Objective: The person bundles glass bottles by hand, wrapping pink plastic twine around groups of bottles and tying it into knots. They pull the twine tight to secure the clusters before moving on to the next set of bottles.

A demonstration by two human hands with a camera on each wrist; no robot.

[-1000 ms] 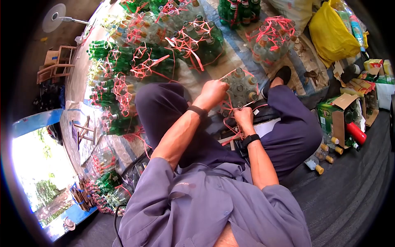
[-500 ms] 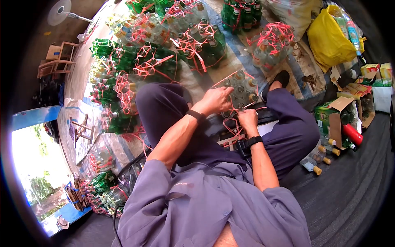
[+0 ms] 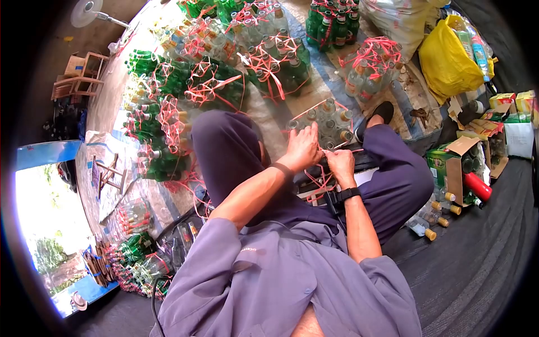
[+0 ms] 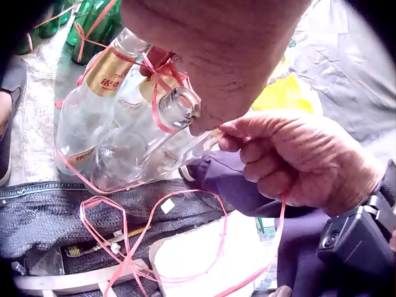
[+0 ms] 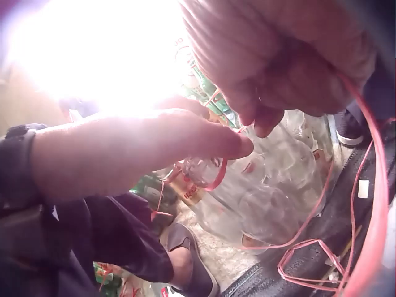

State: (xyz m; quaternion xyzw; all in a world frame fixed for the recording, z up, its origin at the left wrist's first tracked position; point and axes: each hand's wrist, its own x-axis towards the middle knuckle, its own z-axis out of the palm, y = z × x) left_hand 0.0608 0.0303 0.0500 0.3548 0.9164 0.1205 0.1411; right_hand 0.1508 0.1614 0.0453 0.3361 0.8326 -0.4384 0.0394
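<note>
A bundle of clear glass bottles (image 3: 336, 119), some with gold labels, stands in front of the crossed legs with pink plastic string (image 4: 93, 185) looped round its sides and necks. My left hand (image 3: 303, 149) lies over the near bottle necks, fingers stretched forward and thumb extended toward the other hand. In the right wrist view that thumb (image 5: 238, 145) is beside a string-ringed neck. Close against it, my right hand (image 3: 341, 164) pinches the pink string at a bottle mouth, its other fingers curled. A length of string trails from under this fist in the left wrist view.
Tied bundles of green and clear bottles (image 3: 216, 84) crowd the left and far side. A yellow sack (image 3: 455, 53) stands far right, above opened cartons (image 3: 449, 163) and loose bottles (image 3: 424, 224). Loose string loops lie near a white sheet (image 4: 192, 247) and a toothbrush (image 4: 93, 247).
My left hand has come nearer and right, from the bundle's left side to beside my right hand, its fingers straightening. My right hand has shifted slightly right and stays on the string.
</note>
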